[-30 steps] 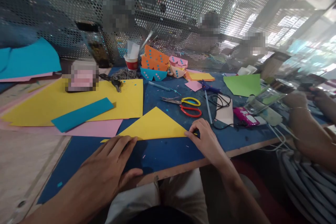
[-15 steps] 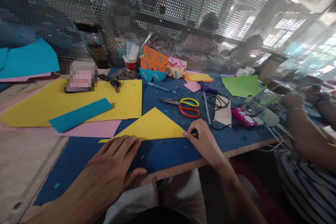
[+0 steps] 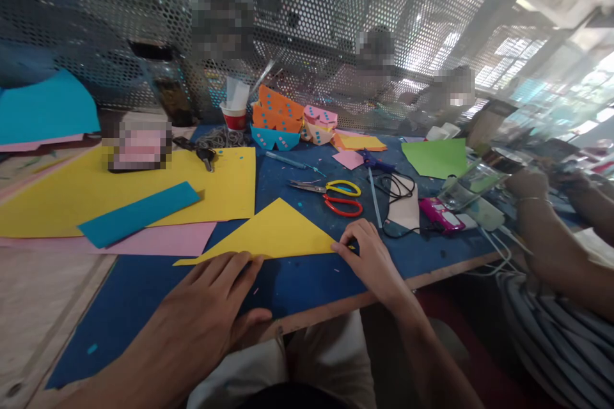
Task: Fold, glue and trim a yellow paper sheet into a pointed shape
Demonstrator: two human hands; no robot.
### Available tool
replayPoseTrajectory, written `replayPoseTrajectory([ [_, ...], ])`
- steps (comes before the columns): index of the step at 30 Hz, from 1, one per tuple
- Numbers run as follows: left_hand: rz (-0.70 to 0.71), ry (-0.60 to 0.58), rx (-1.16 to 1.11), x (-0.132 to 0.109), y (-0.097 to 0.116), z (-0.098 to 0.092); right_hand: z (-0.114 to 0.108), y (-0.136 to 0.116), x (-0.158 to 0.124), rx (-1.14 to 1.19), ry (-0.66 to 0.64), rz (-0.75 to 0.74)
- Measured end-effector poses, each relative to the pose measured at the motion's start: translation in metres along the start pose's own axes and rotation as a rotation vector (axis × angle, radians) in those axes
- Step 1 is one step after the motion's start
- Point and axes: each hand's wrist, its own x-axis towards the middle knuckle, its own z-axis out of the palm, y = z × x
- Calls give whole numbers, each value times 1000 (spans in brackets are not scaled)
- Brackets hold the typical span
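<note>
Triangular yellow paper (image 3: pixel 278 233): just nearside of red/yellow-handled metal scissors (image 3: pixel 326 190).
L hand (image 3: pixel 208 303): fingers extended, no grip, touching paper's near edge.
R hand (image 3: pixel 368 257): curled, thumb/index at paper's R corner; can't tell if pinching.

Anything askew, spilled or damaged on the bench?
No spill or damage that I can see. The yellow paper triangle has a thin tail poking out past the left hand, so that corner looks uneven. Small paper scraps also litter the blue tabletop.
</note>
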Motion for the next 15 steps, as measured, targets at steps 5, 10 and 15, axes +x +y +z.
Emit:
replayPoseTrajectory([
  [5, -55, 11, -53, -6, 3, 16, 0, -2, 0, 5, 0, 12],
  [10, -14, 10, -50, -4, 4, 13, 0, -1, 0, 12, 0, 12],
  [15, -24, 39, -39, 3, 9, 10, -1, -2, 0, 19, -11, 22],
])
